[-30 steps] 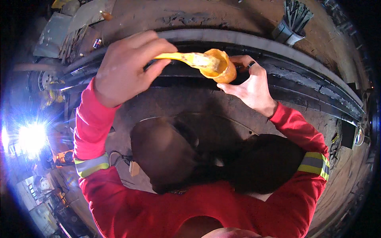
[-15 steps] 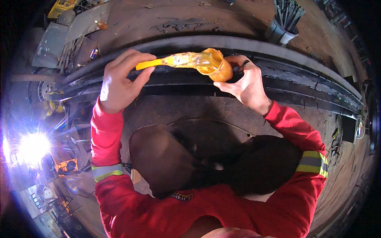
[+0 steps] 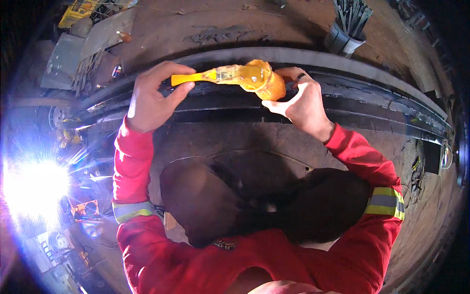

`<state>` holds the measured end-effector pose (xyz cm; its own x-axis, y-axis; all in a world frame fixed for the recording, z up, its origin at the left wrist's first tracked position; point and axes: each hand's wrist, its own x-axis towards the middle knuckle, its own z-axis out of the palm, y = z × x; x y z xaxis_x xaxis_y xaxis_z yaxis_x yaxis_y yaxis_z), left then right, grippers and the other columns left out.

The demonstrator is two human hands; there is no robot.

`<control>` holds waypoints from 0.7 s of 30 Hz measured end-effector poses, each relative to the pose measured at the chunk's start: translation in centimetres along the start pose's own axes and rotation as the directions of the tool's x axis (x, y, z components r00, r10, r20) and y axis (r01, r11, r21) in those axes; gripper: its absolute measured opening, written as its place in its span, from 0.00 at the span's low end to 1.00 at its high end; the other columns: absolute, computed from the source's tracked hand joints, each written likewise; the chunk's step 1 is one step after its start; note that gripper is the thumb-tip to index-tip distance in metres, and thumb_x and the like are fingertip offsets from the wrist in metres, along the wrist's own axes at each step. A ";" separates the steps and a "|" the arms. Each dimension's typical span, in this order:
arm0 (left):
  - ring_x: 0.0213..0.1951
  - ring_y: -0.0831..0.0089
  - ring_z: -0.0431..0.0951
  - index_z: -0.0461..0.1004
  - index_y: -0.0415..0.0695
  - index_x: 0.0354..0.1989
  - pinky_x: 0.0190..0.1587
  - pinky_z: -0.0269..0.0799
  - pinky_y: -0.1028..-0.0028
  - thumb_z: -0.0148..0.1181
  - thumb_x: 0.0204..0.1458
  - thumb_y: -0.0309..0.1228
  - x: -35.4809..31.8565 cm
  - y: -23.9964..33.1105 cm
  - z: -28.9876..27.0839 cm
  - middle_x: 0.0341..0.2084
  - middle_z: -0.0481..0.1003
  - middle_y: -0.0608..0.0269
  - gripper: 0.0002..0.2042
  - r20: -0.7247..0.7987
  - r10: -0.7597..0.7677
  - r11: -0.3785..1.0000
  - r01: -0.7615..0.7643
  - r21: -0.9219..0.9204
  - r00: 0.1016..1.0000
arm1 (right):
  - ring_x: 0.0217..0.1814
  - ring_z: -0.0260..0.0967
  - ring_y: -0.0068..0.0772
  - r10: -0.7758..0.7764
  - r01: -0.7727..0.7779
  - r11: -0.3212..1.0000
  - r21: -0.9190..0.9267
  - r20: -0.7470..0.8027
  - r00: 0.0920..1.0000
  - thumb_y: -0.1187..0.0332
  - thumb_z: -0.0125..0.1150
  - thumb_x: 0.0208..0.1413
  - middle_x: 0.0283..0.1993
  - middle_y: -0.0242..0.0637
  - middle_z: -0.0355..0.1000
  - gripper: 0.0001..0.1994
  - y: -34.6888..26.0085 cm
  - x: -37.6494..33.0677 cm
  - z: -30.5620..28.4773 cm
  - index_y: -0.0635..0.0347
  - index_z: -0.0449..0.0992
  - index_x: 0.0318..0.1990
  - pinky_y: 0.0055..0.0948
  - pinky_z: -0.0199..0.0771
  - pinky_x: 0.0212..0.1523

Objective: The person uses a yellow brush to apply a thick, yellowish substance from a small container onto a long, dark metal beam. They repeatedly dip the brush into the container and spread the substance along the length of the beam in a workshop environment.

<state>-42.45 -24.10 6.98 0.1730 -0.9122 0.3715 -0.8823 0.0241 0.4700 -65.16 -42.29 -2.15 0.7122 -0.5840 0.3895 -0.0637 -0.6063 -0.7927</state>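
Note:
My left hand (image 3: 155,95) pinches the yellow handle of a paintbrush (image 3: 197,77) between thumb and fingers. The brush lies nearly level, and its bristle end meets the mouth of a small cup (image 3: 272,90) coated in glossy yellow-orange stuff. Wet yellow-orange material also covers the bristles, so I cannot tell where they end. From the other side, my right hand (image 3: 307,100) grips the tilted cup, its thumb below and fingers behind it. Both hands are held out above long dark steel beams (image 3: 387,100).
A bucket (image 3: 344,41) full of metal strips stands beyond the beams at the far right. An intense bright glare (image 3: 36,188) shines at the left, near an orange device (image 3: 84,208). Flat plates (image 3: 62,61) and a small can (image 3: 117,71) lie at the far left.
The brush's bristle end has shifted across the cup's mouth, and the cup's opening looks turned. Both hands keep their holds. The glare at the left has grown larger.

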 end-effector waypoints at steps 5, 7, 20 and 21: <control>0.35 0.70 0.78 0.78 0.38 0.38 0.42 0.70 0.74 0.65 0.47 0.24 -0.6 0.2 0.3 0.31 0.79 0.58 0.09 -0.027 -0.075 0.996 0.073 -0.055 0.997 | 0.42 0.75 0.39 0.044 -0.044 0.999 0.014 0.035 0.998 0.67 0.78 0.31 0.40 0.46 0.75 0.27 0.6 0.0 0.0 0.68 0.75 0.42 0.31 0.74 0.47; 0.35 0.72 0.77 0.77 0.38 0.38 0.43 0.70 0.74 0.64 0.48 0.24 -0.6 0.1 0.2 0.31 0.78 0.58 0.09 0.018 -0.090 0.994 0.091 -0.063 0.996 | 0.41 0.76 0.37 0.069 -0.070 0.997 0.029 0.035 0.997 0.68 0.78 0.32 0.40 0.45 0.76 0.27 0.3 0.2 0.0 0.68 0.75 0.42 0.30 0.74 0.47; 0.44 0.76 0.73 0.75 0.36 0.44 0.50 0.65 0.76 0.63 0.51 0.22 -1.9 -2.2 -3.3 0.38 0.76 0.64 0.12 -0.078 -0.282 0.888 0.229 -0.398 0.956 | 0.41 0.76 0.29 0.194 -0.187 0.961 0.204 -0.013 0.981 0.66 0.80 0.36 0.39 0.42 0.77 0.26 2.3 0.6 -0.7 0.69 0.74 0.43 0.27 0.75 0.46; 0.44 0.77 0.73 0.74 0.36 0.45 0.50 0.65 0.77 0.62 0.51 0.22 -1.9 -2.2 -3.9 0.39 0.76 0.65 0.12 -0.123 -0.333 0.871 0.254 -0.421 0.935 | 0.42 0.75 0.29 0.189 -0.184 0.958 0.218 -0.003 0.982 0.66 0.80 0.36 0.39 0.42 0.77 0.26 2.1 0.5 -0.6 0.69 0.74 0.43 0.27 0.74 0.46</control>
<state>-39.14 -20.82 8.38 0.5090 -0.8107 0.2894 -0.5397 -0.0386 0.8410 -65.35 -44.16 -3.36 0.6853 -0.6895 0.2343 -0.0391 -0.3561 -0.9336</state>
